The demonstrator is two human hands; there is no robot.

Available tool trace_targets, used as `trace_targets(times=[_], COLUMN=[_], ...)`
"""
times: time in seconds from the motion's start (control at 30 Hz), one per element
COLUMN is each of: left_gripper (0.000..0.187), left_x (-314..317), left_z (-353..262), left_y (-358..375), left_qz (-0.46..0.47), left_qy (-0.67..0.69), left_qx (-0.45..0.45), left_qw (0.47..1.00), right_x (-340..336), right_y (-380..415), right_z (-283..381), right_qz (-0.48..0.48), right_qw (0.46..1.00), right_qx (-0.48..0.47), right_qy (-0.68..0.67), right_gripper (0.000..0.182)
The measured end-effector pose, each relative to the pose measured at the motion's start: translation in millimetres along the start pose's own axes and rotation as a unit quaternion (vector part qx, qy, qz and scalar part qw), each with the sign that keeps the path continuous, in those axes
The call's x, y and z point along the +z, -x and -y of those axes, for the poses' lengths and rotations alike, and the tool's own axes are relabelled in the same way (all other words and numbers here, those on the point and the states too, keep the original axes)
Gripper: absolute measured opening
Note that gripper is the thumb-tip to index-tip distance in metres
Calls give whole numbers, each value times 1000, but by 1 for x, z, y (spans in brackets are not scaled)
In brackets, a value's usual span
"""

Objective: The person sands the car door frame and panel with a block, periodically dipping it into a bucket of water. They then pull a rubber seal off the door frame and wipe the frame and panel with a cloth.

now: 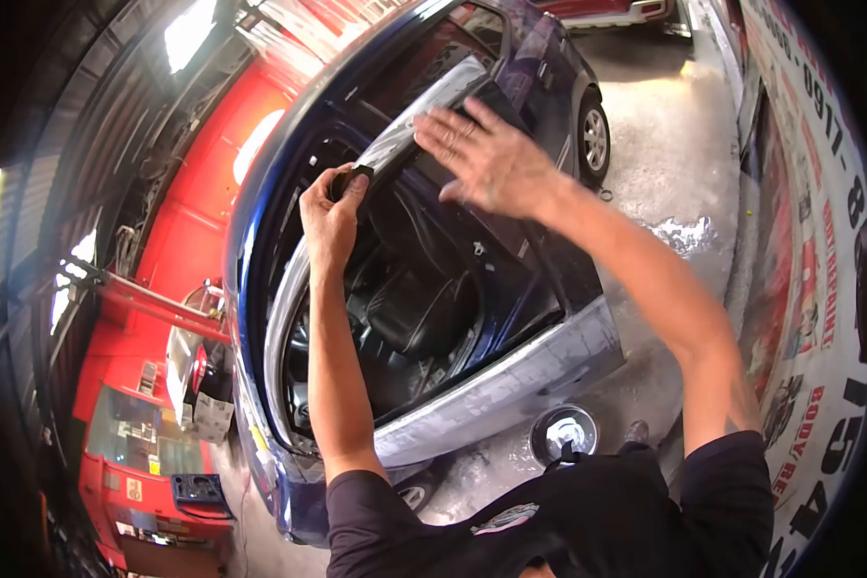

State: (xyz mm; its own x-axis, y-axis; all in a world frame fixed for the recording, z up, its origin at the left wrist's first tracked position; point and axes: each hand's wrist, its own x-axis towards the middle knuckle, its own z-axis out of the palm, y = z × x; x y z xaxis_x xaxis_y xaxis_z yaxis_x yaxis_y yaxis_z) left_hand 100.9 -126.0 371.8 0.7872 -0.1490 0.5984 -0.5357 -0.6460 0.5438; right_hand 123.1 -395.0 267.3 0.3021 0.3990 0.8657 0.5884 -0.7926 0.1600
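Note:
The open door [511, 380] of a dark blue car stands in front of me, its window frame [405, 120] and lower panel coated in patchy, wet-looking grey. My left hand [329, 226] is at the window frame, fingers and thumb closed on a small black block [362, 170] that sits against the frame. Its exact kind is hard to make out. Farther up the same frame, my right hand [486, 159] is flat with fingers stretched out and slightly blurred, its fingertips right at the frame's edge. No object shows in it.
Inside the car a black seat [419, 308] shows through the window opening. A black bucket [538, 438] of whitish water stands on the wet concrete floor [660, 154] below the door. A printed banner [819, 318] lines the right side; a red wall [197, 222] is at left.

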Motion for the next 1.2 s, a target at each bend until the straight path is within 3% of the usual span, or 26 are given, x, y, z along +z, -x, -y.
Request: trace_targets(times=[0.1,0.17,0.23,0.27,0.37,0.43,0.5,0.6,0.73,0.83,0.9,0.97,1.0,1.03,1.1,1.2], left_gripper=[29,29,29,28,28,28,29,29,29,29,29,29,30,30,29,29], left_x=[2,2,4,7,9,7,7,5,4,6,7,7,9,9,9,6], left_z=[0,1,-3,2,6,7,2,4,12,11,9,6,3,3,7,7], left_y=[-4,-1,0,-2,-4,-4,-3,-3,-7,-6,-7,-7,-9,-5,-5,-7], left_qz=[-19,-23,-29,-34,-39,-34,-36,-34,-29,-40,-39,-38,-46,-50,-46,-43], left_qy=[-7,-13,-41,-16,-2,2,-13,-3,16,2,-3,-8,-10,-15,-15,1], left_qx=[6,8,24,0,7,10,2,1,5,13,11,12,12,6,5,6], left_qw=[1000,1000,998,999,999,999,999,999,999,999,999,999,999,999,999,999], right_x=[-6,-22,-37,-21,-31,-18,-3,16,15,1,-16,1,-1,-4,-7,-1], right_y=[10,25,46,77,47,22,0,-10,-3,14,24,54,52,47,26,12], right_z=[-39,-54,-87,-116,-69,-42,-5,44,33,-23,-63,-92,-88,-77,-52,-16], right_qz=[13,7,97,-63,-151,-150,-68,-40,-46,-60,64,-55,-117,-113,-191,-144], right_qw=[998,992,956,956,959,965,974,989,995,985,938,950,945,946,959,975], right_qx=[12,100,276,277,217,197,181,132,76,161,336,304,304,304,211,168], right_qy=[55,74,17,69,102,90,116,47,-38,13,-53,43,11,7,-12,-2], right_gripper=[80,73,63,57,57,61,68,72,72,66,61,55,49,49,49,54])
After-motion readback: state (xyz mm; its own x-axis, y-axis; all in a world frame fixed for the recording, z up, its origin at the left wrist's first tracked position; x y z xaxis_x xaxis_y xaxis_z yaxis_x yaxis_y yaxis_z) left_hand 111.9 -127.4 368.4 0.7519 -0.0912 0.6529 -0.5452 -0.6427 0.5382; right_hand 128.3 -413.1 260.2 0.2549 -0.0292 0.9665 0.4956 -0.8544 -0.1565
